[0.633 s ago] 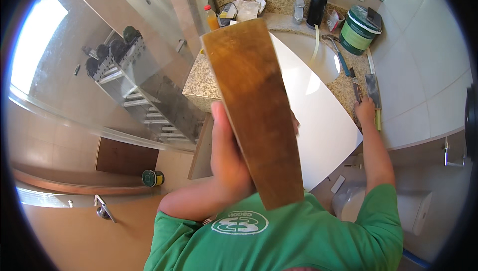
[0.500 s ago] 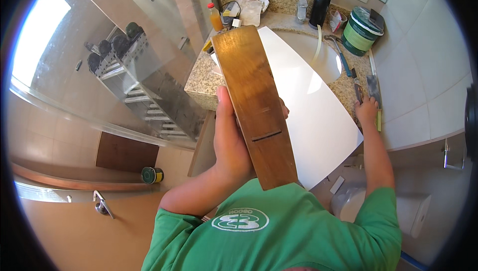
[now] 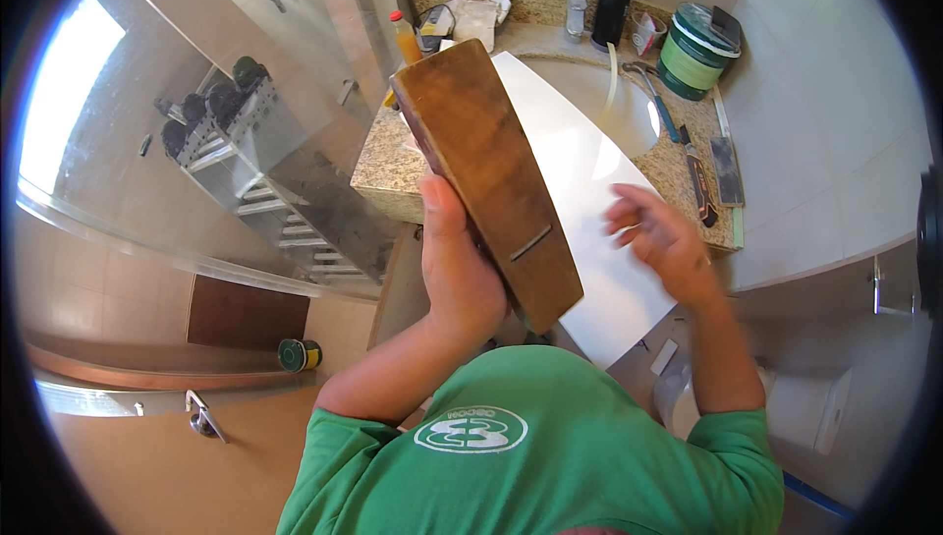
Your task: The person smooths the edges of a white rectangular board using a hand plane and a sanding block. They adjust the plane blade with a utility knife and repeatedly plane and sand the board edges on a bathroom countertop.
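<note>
My left hand (image 3: 457, 260) is wrapped around the side of a wooden hand plane (image 3: 486, 152), holding it up tilted in front of me. The plane's flat brown sole and the narrow slot of its mouth face me. My right hand (image 3: 663, 240) hovers over the right part of a large white sheet (image 3: 560, 171), fingers apart and slightly blurred, with nothing visible in it. Near it on the granite counter lies a black and orange handled tool (image 3: 699, 186), its kind unclear. A hammer (image 3: 660, 103) with a teal handle lies farther back.
A flat dark grey tool (image 3: 725, 167) lies along the right wall. Behind are a green bucket (image 3: 695, 54), a black bottle (image 3: 612, 9), a faucet (image 3: 576, 19) and a sink (image 3: 634, 108). On the left stand an orange bottle (image 3: 405, 39) and a glass shower panel (image 3: 295, 142).
My right hand has left the black and orange tool at the counter's right edge and moved left over the white sheet. The plane has tilted and shifted slightly up in my left hand.
</note>
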Demonstrator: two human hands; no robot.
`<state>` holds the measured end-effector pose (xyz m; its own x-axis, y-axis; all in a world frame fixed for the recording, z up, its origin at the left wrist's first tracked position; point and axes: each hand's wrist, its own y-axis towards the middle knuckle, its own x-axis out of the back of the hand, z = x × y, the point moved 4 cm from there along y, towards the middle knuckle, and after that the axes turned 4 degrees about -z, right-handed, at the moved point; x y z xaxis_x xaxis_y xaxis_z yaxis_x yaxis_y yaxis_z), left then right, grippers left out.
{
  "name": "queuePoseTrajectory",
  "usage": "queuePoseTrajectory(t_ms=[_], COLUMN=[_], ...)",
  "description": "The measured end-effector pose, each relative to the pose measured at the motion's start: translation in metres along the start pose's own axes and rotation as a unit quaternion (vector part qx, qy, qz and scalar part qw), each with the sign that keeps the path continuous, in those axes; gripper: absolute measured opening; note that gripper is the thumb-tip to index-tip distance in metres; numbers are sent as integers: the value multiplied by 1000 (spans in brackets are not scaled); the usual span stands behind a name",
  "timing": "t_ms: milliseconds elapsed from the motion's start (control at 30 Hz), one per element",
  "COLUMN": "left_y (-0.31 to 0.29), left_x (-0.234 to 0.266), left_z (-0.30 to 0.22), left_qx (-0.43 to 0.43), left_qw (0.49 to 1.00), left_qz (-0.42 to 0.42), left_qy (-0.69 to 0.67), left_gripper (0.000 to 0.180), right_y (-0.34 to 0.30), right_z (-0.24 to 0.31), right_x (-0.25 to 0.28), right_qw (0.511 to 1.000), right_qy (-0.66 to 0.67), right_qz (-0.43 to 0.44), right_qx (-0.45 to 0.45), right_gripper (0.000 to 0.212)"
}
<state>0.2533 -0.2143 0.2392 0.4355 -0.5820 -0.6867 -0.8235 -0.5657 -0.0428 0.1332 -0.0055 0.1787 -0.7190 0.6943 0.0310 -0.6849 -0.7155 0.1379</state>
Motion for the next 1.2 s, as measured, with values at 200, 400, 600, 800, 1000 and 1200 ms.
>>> queuePoseTrajectory(t_ms=[200, 400, 600, 800, 1000, 1200], left_y=[7, 10, 7, 1, -7, -9], left_x=[-20, -16, -10, -28, -42, -47], left_z=[6, -1, -8, -4, 3, 9], left_qx=[-145, -170, -376, -477, -511, -510], left_qw=[968, 949, 822, 735, 651, 609], left_qz=[58, 109, 111, 148, 158, 140], left_qy=[195, 241, 412, 459, 539, 591], left_gripper=[65, 57, 28, 23, 22, 26], right_y=[11, 16, 18, 18, 13, 10], right_z=[29, 15, 14, 12, 4, 3], right_x=[-86, -75, -68, -65, -61, -55], right_qw=[999, 943, 889, 857, 859, 901], right_qy=[-45, 322, 444, 500, 504, 429], right_qz=[16, 59, 108, 117, 69, 3], right_qx=[19, -58, -38, -25, -54, -63], right_gripper=[101, 106, 92, 86, 79, 88])
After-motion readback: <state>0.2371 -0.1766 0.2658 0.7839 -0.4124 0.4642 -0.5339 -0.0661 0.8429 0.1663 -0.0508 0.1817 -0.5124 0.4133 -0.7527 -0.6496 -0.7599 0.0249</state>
